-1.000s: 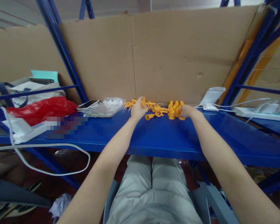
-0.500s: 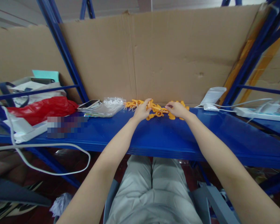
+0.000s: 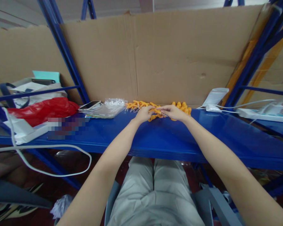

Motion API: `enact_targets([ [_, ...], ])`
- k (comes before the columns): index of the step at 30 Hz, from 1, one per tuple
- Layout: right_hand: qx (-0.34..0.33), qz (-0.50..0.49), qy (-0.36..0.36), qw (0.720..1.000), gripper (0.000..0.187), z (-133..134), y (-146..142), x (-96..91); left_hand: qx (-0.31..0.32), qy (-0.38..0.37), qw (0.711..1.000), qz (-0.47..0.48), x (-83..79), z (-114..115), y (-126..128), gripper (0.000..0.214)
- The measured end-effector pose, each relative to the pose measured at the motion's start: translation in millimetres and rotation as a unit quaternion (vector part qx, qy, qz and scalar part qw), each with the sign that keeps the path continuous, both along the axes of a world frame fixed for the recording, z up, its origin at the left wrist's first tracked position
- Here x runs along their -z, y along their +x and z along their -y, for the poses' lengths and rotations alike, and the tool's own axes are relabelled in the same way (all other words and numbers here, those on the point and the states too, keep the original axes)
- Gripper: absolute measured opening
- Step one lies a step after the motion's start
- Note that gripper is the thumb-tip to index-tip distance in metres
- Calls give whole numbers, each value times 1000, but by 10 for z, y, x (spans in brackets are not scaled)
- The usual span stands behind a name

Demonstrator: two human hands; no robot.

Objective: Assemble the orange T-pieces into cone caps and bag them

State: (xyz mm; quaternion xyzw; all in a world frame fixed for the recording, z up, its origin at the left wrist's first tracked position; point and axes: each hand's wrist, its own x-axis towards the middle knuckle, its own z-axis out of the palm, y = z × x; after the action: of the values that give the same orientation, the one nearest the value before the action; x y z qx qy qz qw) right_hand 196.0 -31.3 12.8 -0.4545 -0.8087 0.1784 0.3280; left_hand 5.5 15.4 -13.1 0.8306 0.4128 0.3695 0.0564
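Note:
My left hand is closed around an orange plastic piece among the other pieces at the back of the blue shelf, its fingertips partly hidden. My right hand reaches in from the other side, its fingers drawn together close to the left fingertips; what they pinch is too small to make out. Below and between the hands lie loose orange plastic pieces. Left of my left hand are branching orange pieces with small silvery coils. Stubby orange pieces stand grouped behind and right of my right hand.
Left along the blue shelf lie clear plastic bags, a phone and a red bag. To the right are a white pouch and a power strip. A cardboard sheet stands behind.
My right hand has moved left from the stubby orange pieces towards my left hand, uncovering more of that group. My left hand has turned slightly, its fingers now pointing more to the right.

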Motion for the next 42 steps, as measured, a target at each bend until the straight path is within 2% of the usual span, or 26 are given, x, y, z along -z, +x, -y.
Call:
enact_targets([
  [4, 3, -34, -65, 997, 27, 88, -31, -70, 16, -4, 1000, -2, -18, 14, 3, 24],
  [8, 24, -27, -83, 996, 34, 183, -46, -119, 0, 6, 1000, 4, -39, 42, 8, 18],
  [11, 10, -34, -110, 993, 39, 231, -39, -137, -15, 8, 1000, 5, -32, 37, 13, 13],
  [15, -22, -66, -140, 988, 34, 244, -36, -133, -2, 11, 1000, 5, -18, 18, 10, 13],
  [22, -37, -106, -100, 989, 17, 96, -24, -37, -17, 55, 998, 2, -36, -10, -9, 14],
  [27, 52, -115, -63, 990, 20, -73, 19, 43, -11, 48, 999, 4, -36, -4, -6, 18],
  [31, 123, -61, 10, 990, 26, -94, 75, 61, 8, 30, 1000, -3, -38, 30, 17, 19],
  [35, 179, 27, 79, 980, 24, -57, 91, 45, 40, 8, 999, 4, -53, 112, 47, 22],
  [39, 203, 70, 97, 972, 25, -56, 73, 47, 97, -61, 993, -1, -73, 205, 57, 31],
  [42, 195, 81, 100, 972, 26, -66, 73, 62, 113, -100, 989, -9, -79, 217, 52, 34],
])
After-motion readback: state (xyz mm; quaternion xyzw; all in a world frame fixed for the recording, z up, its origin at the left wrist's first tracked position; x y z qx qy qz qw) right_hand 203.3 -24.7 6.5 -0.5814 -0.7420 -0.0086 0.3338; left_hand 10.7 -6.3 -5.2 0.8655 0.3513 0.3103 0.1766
